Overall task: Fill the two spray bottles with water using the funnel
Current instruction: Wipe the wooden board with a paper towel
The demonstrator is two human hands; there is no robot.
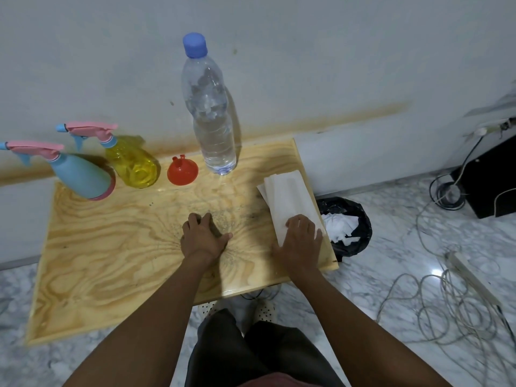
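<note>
1. Water bottle (210, 107) stands capped at twelve o'clock on the table (111, 261), close to the wall; it looks largely full, so it is probably heavy and its thin clear walls will likely give under a squeeze. A hold around the ribbed waist, with the other hand steadying low down, seems safest for pouring.
2. Funnel (182, 170), red, sits mouth-down just at the water bottle's eight o'clock. It looks light and stiff; pinching it by the spout should be easy.
3. Yellow spray bottle (134, 163) stands at the funnel's nine o'clock, and the blue spray bottle (81, 177) just beyond it at ten o'clock of the table. Both carry pink trigger heads, screwed on, so neither has been opened for filling. Their plastic bodies look light and likely empty; grip the body with one hand and twist the collar with the other.
4. Left hand (202, 237) lies palm-down on bare wood near the table's centre, fingers relaxed and holding nothing.
5. Right hand (300, 238) presses flat on a stack of paper towels (290, 196) at three o'clock, fingers spread, not clasping them.
6. Bin (346, 227) with crumpled paper sits on the floor beside the table's right edge.
</note>
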